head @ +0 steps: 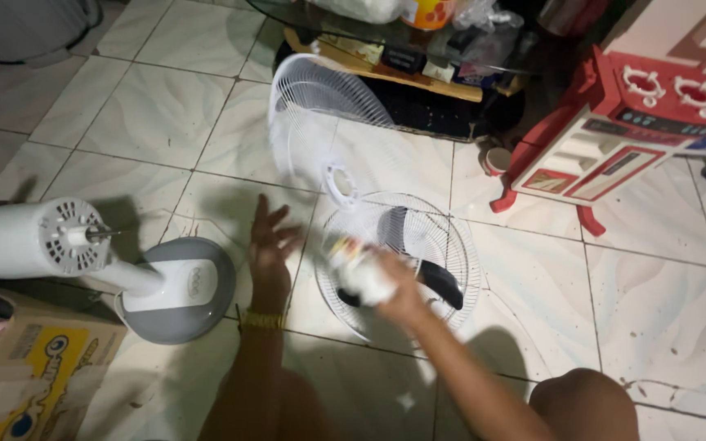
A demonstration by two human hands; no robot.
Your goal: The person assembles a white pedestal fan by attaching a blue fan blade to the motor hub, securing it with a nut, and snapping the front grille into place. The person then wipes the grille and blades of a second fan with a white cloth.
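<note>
Harsh overhead glare on pale tiles, soft shadows, heavy motion blur.

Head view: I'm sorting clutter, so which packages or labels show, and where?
Brown cardboard box with yellow-and-blue print: lower left floor, beside the fan stand.
Orange-and-yellow labelled container: top, on the table.
Small white round thing with faint label: blurred, in the right hand.

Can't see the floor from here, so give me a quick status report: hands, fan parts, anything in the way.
Left hand open, empty, above tile. Right hand gripping blurred white object over flat fan grille. Second grille upright behind; fan motor and base lying left.
</note>
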